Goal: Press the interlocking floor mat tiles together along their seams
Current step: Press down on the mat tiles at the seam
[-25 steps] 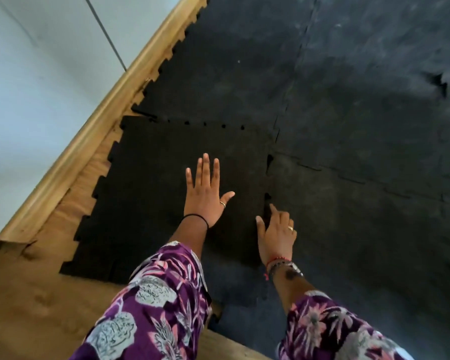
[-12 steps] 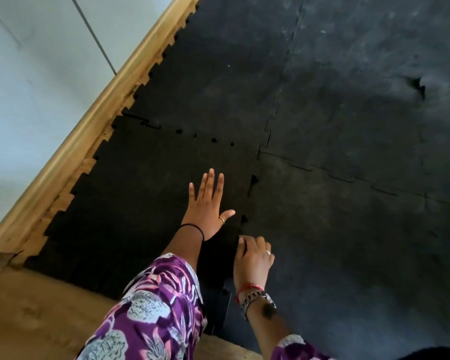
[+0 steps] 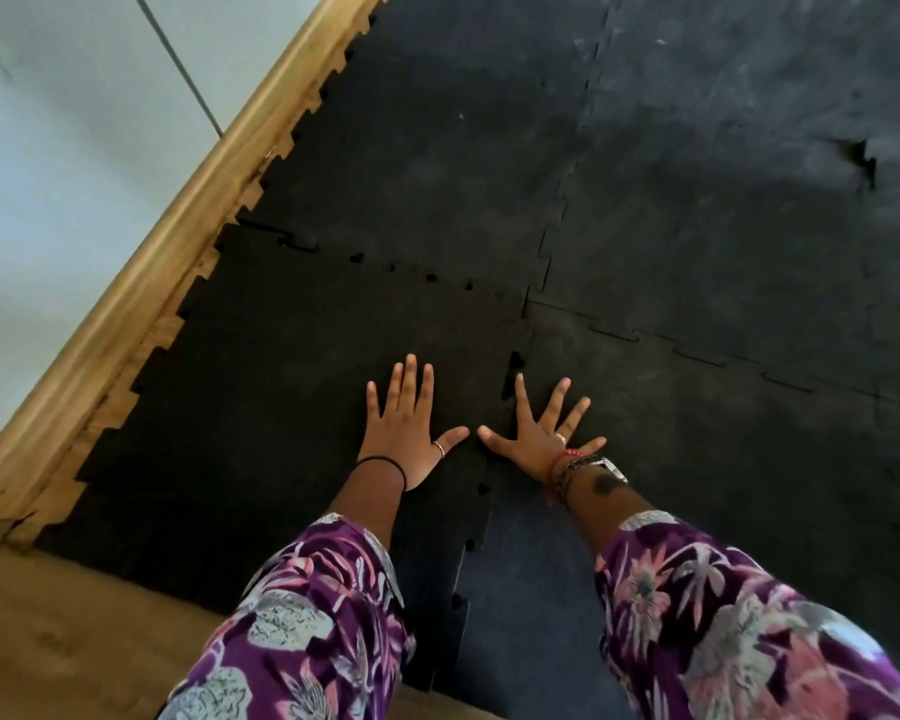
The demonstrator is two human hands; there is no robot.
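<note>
Black interlocking floor mat tiles cover the floor. The near-left tile lies beside the near-right tile; a toothed seam with small gaps runs between them. My left hand lies flat, fingers spread, on the near-left tile just left of the seam. My right hand lies flat with fingers splayed, across the seam and onto the near-right tile. Neither hand holds anything. The far seam of the near-left tile shows several small open notches.
A wooden skirting board and white wall run along the left. Bare wood floor shows at the near left. A raised, torn joint sits in the far-right tiles. Purple floral sleeves cover both forearms.
My right hand has gone from curled fingers at the seam to flat and splayed, further up the seam. My left hand has stayed flat on the near-left tile. The view has shifted.
</note>
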